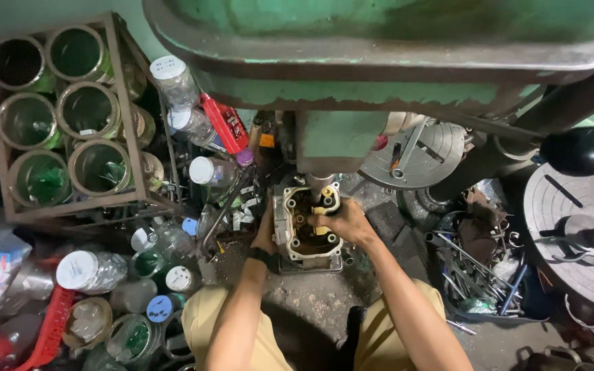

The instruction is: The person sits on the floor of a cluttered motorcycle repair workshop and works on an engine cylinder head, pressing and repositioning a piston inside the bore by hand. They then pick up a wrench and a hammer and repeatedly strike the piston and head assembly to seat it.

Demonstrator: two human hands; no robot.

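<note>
Head view looks straight down past the green drill press [379,62] to your two hands on a pale metal engine part [305,230], which sits on the dirty concrete floor [311,302] directly under the machine's spindle, between your knees. Your left hand [266,230] lies along the part's left side, with a dark band at the wrist; the fingers are hidden behind the casting, so you cannot tell how tightly they close. Your right hand [342,220] comes in from the right and is curled over the part's upper right corner, fingers bent and closed on a small yellowish piece [327,200] seated there. To the left of the part stand clear plastic bottles [173,82] with white caps, a red bottle [225,124], and a metal rack [125,110] holding rows of glass jars. To the right, a round slotted metal plate [421,154] leans behind the machine, a black ball handle [577,151] juts out, and a heap of loose rods and scrap metal [479,268] lies just beside your right forearm.
</note>
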